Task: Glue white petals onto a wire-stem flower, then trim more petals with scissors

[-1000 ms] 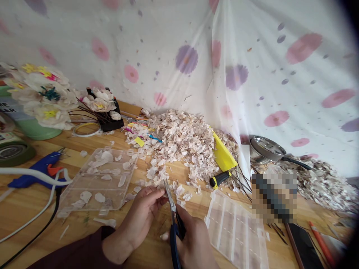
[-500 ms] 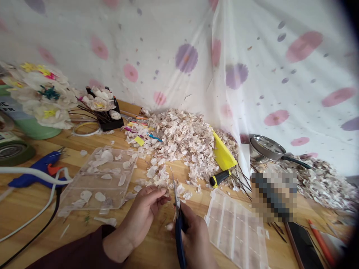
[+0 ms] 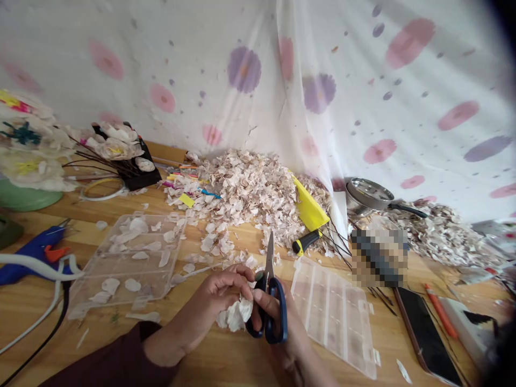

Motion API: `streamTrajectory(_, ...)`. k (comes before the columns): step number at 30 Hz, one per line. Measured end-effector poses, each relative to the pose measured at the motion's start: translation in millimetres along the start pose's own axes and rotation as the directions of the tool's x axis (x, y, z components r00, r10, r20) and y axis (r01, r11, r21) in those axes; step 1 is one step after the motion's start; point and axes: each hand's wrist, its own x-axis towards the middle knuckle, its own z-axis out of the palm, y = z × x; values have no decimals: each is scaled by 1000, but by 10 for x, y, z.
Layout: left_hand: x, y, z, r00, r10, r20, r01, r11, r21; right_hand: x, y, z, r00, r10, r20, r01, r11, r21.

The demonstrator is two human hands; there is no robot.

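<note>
My left hand (image 3: 207, 295) is closed around a bunch of pale, thin petals (image 3: 237, 316), which hangs below its fingers over the wooden table. My right hand (image 3: 292, 328) holds scissors (image 3: 278, 312) with dark blue handles. Their blades look closed and point away from me, toward the large pile of dry pale petals (image 3: 250, 188). The right thumb and fingertips also meet the bunch beside the left fingers. A clear plastic box (image 3: 121, 263) with loose petals lies to the left of my hands.
Right of my hands lies a clear compartmented tray (image 3: 332, 317). Beyond it are a yellow-black handled tool (image 3: 306, 243), a metal pan (image 3: 368, 193) and a phone (image 3: 427, 336). On the left are a blue glue gun (image 3: 36, 250), cables and white petal flowers (image 3: 116, 145).
The view has shifted right. My hands have come together, and the petal bunch now shows beneath the left fingers. The scissors have swung away from the left fingertips, with their handles turned into view.
</note>
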Motion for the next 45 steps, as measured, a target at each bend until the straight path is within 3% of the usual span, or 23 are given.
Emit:
streamTrajectory(5, -6, 11, -12, 1000, -17, 7, 17, 999, -36, -8, 23, -18, 999, 15, -39, -13, 999, 31)
streamTrajectory(10, -6, 2, 25, 992, -124, 0, 122, 976, -183, 10, 16, -26, 993, -80, -91, 85, 995, 49)
streamTrajectory(15, 9, -29, 60, 978, -201, -54, 172, 928, -330, 35, 21, -38, 924, -271, -269, 277, 961, -15)
streamTrajectory(20, -4, -52, 60, 974, -158, -161, 125, 973, -197, 23, 70, -63, 874, -360, -327, 347, 933, -100)
streamTrajectory(23, 0, -19, 49, 969, -158, -191, 111, 965, -238, 18, 128, -68, 875, -377, -303, 350, 926, -143)
streamTrajectory(32, 26, 0, 8, 986, -160, -40, 133, 916, -377, -28, 28, 38, 926, -312, -213, 296, 949, -107)
streamTrajectory(37, 20, -24, 12, 990, -141, -7, 132, 942, -309, -32, -37, 66, 954, -235, -189, 223, 971, -82)
streamTrajectory(45, 9, -42, 3, 989, -139, 58, 149, 962, -229, -21, -15, 23, 956, -239, -172, 225, 969, -98)
